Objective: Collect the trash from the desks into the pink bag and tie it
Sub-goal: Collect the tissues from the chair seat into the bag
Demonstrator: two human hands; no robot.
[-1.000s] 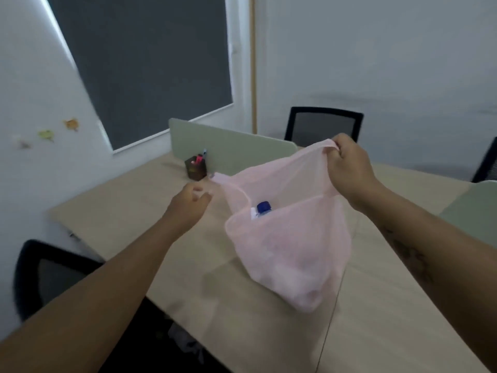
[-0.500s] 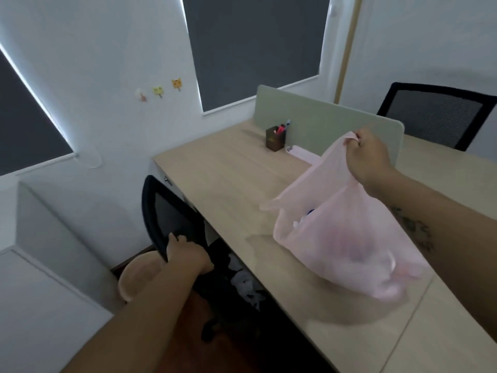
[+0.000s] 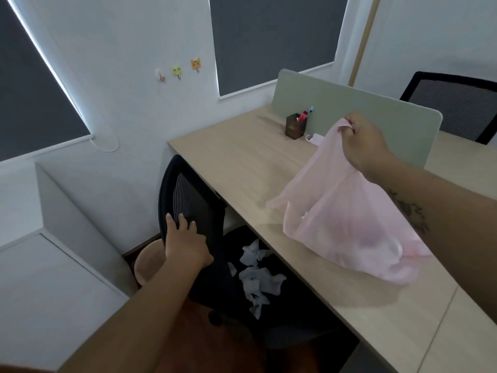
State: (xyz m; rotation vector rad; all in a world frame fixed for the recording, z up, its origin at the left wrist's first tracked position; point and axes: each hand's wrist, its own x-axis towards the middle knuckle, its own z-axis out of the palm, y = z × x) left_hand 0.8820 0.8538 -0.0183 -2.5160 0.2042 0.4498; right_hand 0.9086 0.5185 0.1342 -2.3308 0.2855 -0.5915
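With the right grip (image 3: pixel 365 142) pinching a handle of the thin pink plastic bag (image 3: pixel 344 216) slumped on the pale wooden table (image 3: pixel 242 162) beneath it, the left grip (image 3: pixel 185 243), clasping the back of the black mesh office chair (image 3: pixel 193 200), needed a slow, straight pull to keep the crumpled white paper scraps (image 3: pixel 258 278) just below it on the seat.

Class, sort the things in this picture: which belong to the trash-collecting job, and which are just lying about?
Job: pink bag, pinched by the right hand; crumpled white paper below the desk edge; black chair, gripped by the left hand.
Lying about: pen holder; green divider; wall hooks; far chair.
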